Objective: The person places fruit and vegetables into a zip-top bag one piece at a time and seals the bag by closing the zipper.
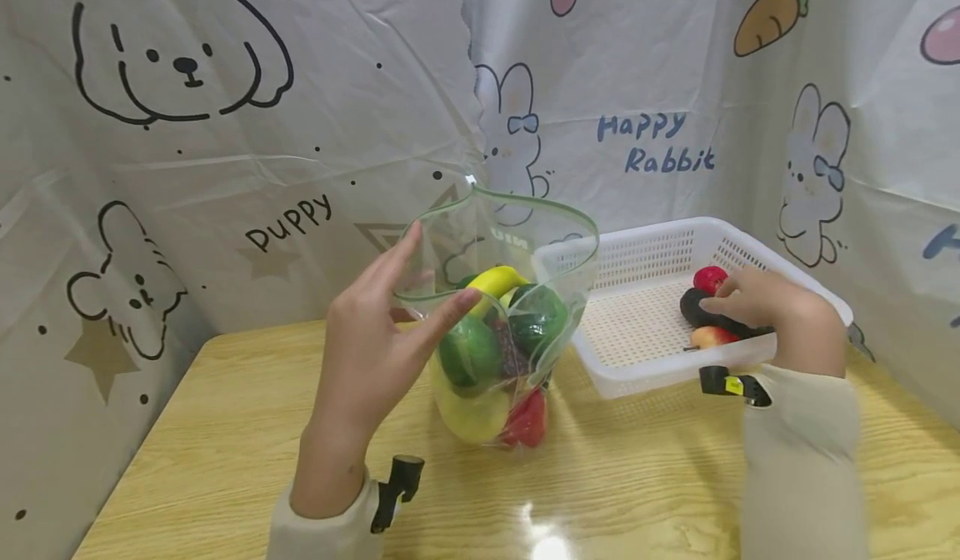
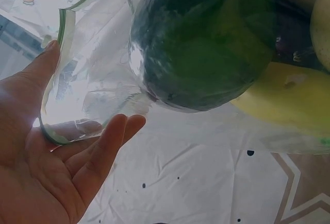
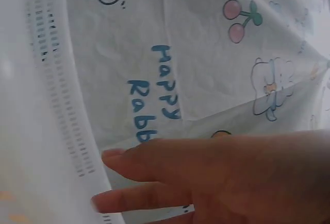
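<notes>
A clear zip bag with a green-edged mouth stands on the table, its mouth spread wide. Inside lie a banana, green round fruits, a large yellow fruit and a red fruit. My left hand is at the bag's near left rim, thumb and fingers spread along its edge; in the left wrist view the fingers look nearly straight. My right hand reaches into a white basket, above a dark oblong item. Whether it touches that is unclear.
Beside the dark item lie a red round fruit and a red-yellow fruit with a stem. The basket's perforated walls rise around them. Printed cloth hangs behind and at both sides of the wooden table.
</notes>
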### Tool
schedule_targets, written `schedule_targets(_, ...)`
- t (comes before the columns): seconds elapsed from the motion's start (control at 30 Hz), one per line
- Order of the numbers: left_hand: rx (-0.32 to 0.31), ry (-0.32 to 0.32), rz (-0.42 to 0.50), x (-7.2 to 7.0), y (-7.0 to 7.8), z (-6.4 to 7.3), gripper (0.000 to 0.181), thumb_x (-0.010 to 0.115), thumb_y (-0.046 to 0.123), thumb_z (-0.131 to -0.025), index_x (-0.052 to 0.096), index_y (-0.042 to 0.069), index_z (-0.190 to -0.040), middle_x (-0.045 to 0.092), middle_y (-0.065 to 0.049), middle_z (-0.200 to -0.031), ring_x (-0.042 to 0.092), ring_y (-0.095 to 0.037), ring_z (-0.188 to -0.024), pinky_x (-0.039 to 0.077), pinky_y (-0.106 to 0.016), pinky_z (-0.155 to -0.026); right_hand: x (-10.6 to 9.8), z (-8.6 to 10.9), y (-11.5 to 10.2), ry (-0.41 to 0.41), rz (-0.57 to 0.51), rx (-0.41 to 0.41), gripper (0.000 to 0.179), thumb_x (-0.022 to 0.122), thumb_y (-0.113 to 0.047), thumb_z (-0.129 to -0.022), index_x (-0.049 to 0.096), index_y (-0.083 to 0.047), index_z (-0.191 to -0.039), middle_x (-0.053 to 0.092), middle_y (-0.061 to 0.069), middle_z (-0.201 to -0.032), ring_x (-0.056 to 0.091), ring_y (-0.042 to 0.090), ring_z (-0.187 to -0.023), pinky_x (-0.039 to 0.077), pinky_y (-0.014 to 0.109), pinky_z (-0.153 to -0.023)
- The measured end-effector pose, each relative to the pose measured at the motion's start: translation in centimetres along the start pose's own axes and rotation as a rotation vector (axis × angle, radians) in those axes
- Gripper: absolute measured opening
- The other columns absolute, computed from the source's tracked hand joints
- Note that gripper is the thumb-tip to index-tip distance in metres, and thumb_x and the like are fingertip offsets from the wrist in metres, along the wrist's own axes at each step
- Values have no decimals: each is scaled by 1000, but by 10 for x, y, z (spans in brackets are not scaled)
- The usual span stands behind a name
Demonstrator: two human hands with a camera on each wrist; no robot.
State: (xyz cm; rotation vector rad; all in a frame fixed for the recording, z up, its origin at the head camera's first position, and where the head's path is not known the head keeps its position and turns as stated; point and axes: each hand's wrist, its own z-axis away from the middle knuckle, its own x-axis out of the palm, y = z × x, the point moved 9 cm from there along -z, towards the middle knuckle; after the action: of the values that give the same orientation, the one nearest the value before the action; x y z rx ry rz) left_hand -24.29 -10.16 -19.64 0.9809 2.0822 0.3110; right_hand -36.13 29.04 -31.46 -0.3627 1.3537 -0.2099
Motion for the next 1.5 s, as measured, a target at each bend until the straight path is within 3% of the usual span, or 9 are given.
schedule_targets(0.1, 6, 3, 0, 0, 0, 0, 83, 78, 47, -88, 44, 10, -154, 53, -7, -150, 70, -19, -106, 62, -31, -71, 17, -8, 0, -105, -9, 3, 33, 62, -26, -99, 67, 6, -92, 61, 13, -81, 60, 27, -80, 53, 40, -72)
schedule_targets(0.17, 9, 4, 0, 0, 0, 0, 83, 78, 46, -88, 44, 10, -154, 53, -7, -150, 70, -19, -106, 61, -31, -71, 24, -11, -4, -144, -21, -2, 30, 62, -26, -99, 66, 1, -87, 56, 8, -76, 57, 24, -79, 48, 36, -69)
schedule_targets(0.23, 10, 5, -2, 0, 0, 0, 83, 79, 45, -88, 44, 10, -154, 53, -7, -150, 70, -18, -106, 61, -30, -71, 28, -13, -9, -172, -31, -12, 29, 61, -28, -99, 69, 0, -96, 58, 8, -80, 56, 24, -81, 48, 35, -70)
schedule_targets(0.37, 5, 5, -8, 0, 0, 0, 82, 79, 44, -88, 44, 11, -154, 53, -6, -150, 69, -18, -108, 61, -31, -72, 36, -12, -21, -227, -105, -20, 46, 60, -30, -100, 62, 3, -132, 65, 18, -114, 61, 30, -96, 54, 43, -81)
schedule_targets(0.43, 2, 4, -9, 0, -1, 1, 82, 79, 43, -88, 44, 11, -154, 52, -5, -151, 69, -17, -109, 61, -31, -72, 41, -11, -26, -246, -155, 0, 50, 62, -32, -99, 59, 1, -137, 63, 20, -124, 61, 32, -101, 54, 45, -82)
schedule_targets(0.67, 4, 5, -9, 1, 0, 1, 81, 80, 42, -88, 44, 10, -154, 53, -6, -150, 70, -17, -107, 61, -30, -71, 60, -14, -31, -301, -233, 116, 65, 79, -41, -86, 60, -10, -140, 65, 16, -115, 59, 35, -97, 58, 38, -71)
schedule_targets(0.93, 7, 9, -4, 1, 1, 1, 81, 81, 40, -87, 46, 9, -153, 55, -7, -148, 70, -19, -103, 61, -30, -70, 73, -19, -26, -290, -210, 176, 48, 86, -29, -75, 71, -21, -120, 67, 11, -103, 58, 33, -93, 52, 41, -72)
schedule_targets(1.2, 6, 6, 0, 1, 1, 0, 80, 80, 39, -88, 45, 10, -153, 54, -6, -149, 70, -17, -107, 62, -32, -71, 74, -20, -29, -303, -242, 164, 52, 83, -18, -71, 67, -22, -120, 65, 11, -103, 58, 31, -92, 53, 38, -70)
schedule_targets(1.5, 12, 8, -2, 2, 2, 0, 80, 80, 40, -88, 46, 10, -153, 53, -5, -150, 70, -17, -108, 62, -35, -71, 64, -16, -41, -308, -250, 61, 43, 81, -22, -82, 63, -16, -120, 61, 12, -106, 57, 31, -94, 56, 36, -71)
